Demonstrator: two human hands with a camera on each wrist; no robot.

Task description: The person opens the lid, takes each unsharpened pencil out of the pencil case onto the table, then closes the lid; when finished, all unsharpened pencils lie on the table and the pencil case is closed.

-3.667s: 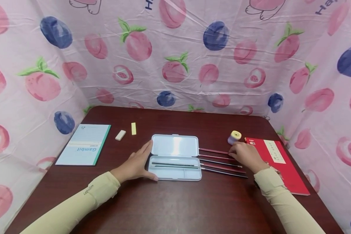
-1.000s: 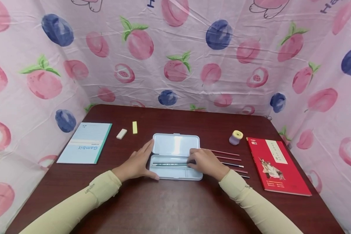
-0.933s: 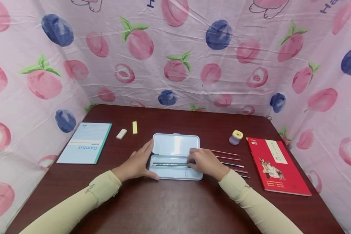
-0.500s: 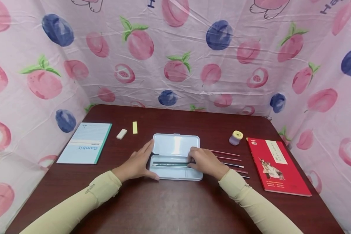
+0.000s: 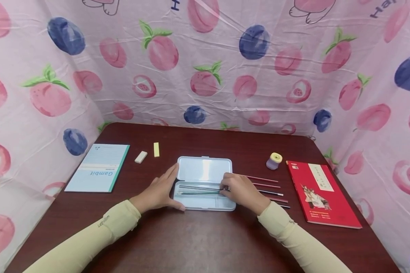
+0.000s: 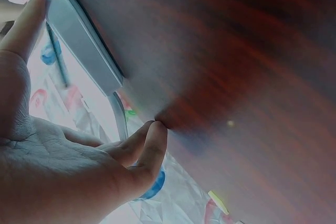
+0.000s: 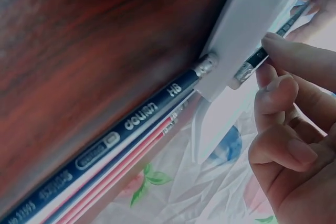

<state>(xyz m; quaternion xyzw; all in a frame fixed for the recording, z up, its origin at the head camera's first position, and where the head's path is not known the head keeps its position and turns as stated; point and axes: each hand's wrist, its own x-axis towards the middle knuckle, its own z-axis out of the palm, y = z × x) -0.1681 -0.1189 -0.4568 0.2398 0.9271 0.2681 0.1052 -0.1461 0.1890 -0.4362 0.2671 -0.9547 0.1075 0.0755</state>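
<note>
A pale blue pencil case lies with its lid folded back. My right hand pinches a dark pencil by its eraser end, over the case's tray. In the right wrist view the thumb and fingertips hold that dark pencil just below its metal band. A green pencil lies in the tray. My left hand rests at the case's left end, fingers straight along the lid side and thumb at the front corner. In the left wrist view its thumb lies against the case wall.
Right of the case lie several pencils, red ones and a navy one, their ends at the case. Beyond them are a yellow-and-purple sharpener-like object and a red book. A notebook, white eraser and yellow strip lie left.
My right hand has come from the loose pencils on the right to the case. Over the last half second the dark pencil's far end has swung away from the green one. The left hand stays put.
</note>
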